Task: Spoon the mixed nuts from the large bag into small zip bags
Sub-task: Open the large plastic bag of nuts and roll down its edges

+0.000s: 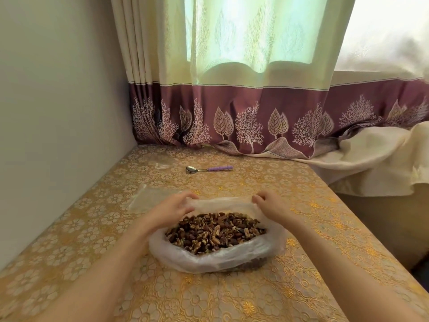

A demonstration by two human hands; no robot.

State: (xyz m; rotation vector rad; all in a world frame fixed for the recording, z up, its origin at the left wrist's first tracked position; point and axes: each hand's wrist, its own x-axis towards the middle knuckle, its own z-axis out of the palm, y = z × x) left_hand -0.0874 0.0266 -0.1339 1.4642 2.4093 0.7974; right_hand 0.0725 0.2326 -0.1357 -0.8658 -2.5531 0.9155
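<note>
Plenty of mixed nuts point(214, 231) fill the large bag point(209, 259) lying on the table point(301, 263) between my wrists. No writing shows on it. My left hand point(171, 206) and right hand point(270, 204) each pinch its far rim with curled fingers. Beyond lie a small zip bag point(148, 198) and a spoon point(209, 168).

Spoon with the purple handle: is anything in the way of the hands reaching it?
Nothing visible blocks it. The spoon lies alone on the tablecloth beyond the nut bag. Both the left hand and right hand are busy gripping the bag's rim.
</note>
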